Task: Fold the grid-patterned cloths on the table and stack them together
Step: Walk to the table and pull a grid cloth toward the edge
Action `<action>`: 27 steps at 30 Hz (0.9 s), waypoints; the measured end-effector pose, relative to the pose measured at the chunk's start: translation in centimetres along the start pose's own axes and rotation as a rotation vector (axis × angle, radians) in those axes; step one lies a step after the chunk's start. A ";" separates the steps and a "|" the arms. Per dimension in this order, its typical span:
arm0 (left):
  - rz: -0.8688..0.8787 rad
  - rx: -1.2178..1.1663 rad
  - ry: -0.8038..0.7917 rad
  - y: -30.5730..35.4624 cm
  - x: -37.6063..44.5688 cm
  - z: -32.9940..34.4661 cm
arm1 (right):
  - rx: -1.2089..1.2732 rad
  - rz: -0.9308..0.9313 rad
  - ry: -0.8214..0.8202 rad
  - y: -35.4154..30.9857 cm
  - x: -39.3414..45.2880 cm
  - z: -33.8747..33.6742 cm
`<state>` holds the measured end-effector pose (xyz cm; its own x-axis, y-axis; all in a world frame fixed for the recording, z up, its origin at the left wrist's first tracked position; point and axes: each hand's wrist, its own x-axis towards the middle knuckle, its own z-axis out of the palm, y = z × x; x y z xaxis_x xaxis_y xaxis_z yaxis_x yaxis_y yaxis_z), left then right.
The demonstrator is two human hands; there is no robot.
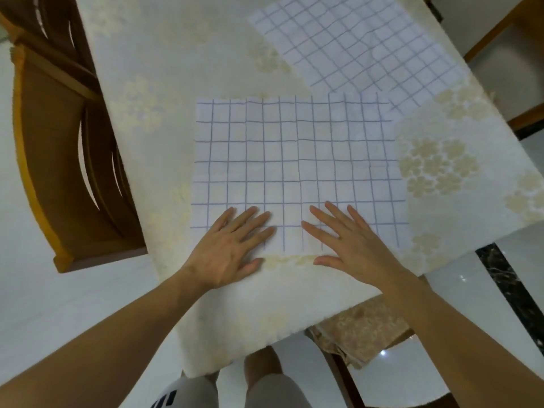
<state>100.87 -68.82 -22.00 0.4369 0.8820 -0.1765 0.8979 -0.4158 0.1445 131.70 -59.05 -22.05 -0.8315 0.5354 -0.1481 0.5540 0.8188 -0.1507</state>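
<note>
One head-worn view is given, aimed steeply down from close above the cream floral-clothed table [206,69].

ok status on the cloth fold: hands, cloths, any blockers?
Left hand and right hand open, flat on near cloth. It lies spread, unfolded. Far cloth also spread, its corner under the near one. Nothing in the way.

left hand [232,248]: I see it palm down, fingers straight and slightly spread, pointing up and to the right | right hand [350,242]: palm down, fingers straight and fanned, pointing up and to the left | forearms: both bare, reaching in from the lower corners, converging | hands near, not touching
</note>
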 end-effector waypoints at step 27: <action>-0.104 0.037 0.019 2.2 1.3 1.1 | 0.096 -0.050 0.487 -0.7 0.4 3.7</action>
<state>103.45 -68.81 -22.95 0.3400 0.9248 -0.1706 0.9400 -0.3289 0.0906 131.08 -60.16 -25.61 -0.7665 0.5498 0.3321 0.4955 0.8351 -0.2388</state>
